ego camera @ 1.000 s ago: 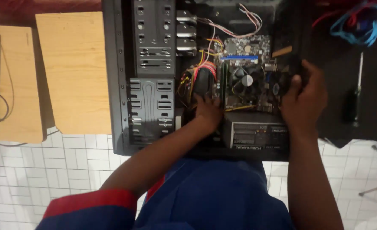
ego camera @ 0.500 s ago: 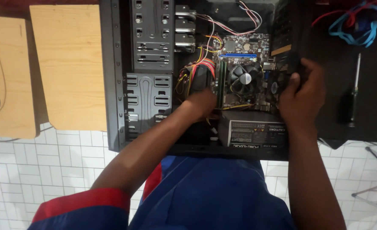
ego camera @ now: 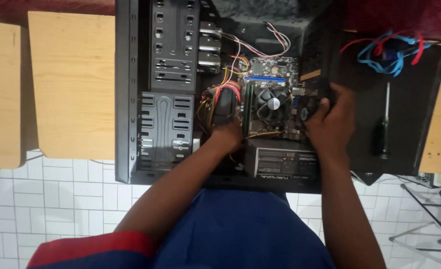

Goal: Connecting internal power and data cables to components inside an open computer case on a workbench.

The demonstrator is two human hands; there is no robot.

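Note:
An open black computer case [ego camera: 131, 99] lies on its side in front of me. Inside it sit a green motherboard [ego camera: 275, 67] with a round cooler fan [ego camera: 273, 103] and a grey power supply box [ego camera: 280, 159]. My left hand [ego camera: 228, 134] reaches down among the red and yellow cables [ego camera: 225, 92] beside the board; its fingers are hidden. My right hand [ego camera: 332, 117] rests on the case's right edge by the board, with its fingers curled over that edge.
A black side panel [ego camera: 410, 109] lies to the right, with a screwdriver [ego camera: 384, 129] and a tangle of blue and red cables [ego camera: 387, 50] on it. Pale wooden boards [ego camera: 71, 84] lie to the left. White tiled floor [ego camera: 56, 199] is below.
My view has shifted a little, so the case sits lower in the picture. My left hand has pushed slightly further in among the cables. My right hand has stayed on the case edge.

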